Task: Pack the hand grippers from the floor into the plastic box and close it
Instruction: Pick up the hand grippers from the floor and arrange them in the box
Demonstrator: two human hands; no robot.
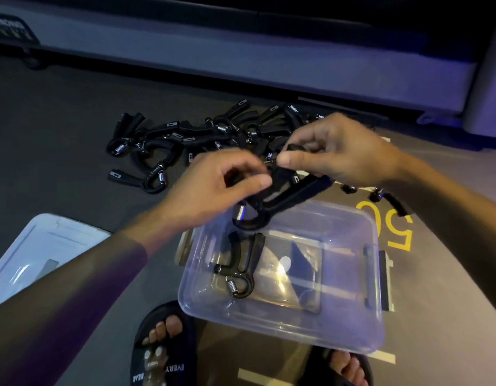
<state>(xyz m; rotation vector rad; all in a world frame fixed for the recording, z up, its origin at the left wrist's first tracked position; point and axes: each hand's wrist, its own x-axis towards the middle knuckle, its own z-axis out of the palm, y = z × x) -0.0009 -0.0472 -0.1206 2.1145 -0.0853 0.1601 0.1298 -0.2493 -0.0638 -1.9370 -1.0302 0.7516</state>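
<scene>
A clear plastic box [349, 324] stands open on the floor between my feet, with one black hand gripper [242, 267] lying inside at its left. Above the box's far edge, both hands hold another black hand gripper [285, 195]. My left hand [213, 185] grips its left handle; my right hand [333, 151] pinches its upper part with thumb and fingers. A pile of several black hand grippers [191, 137] lies on the dark floor behind the hands. The box lid [43, 246] lies flat at the left.
A grey treadmill base [241, 59] runs across the back. A lone hand gripper [391, 200] lies right of the box by a yellow floor number [391, 229]. My sandalled feet [160, 346] stand at the bottom edge, close to the box.
</scene>
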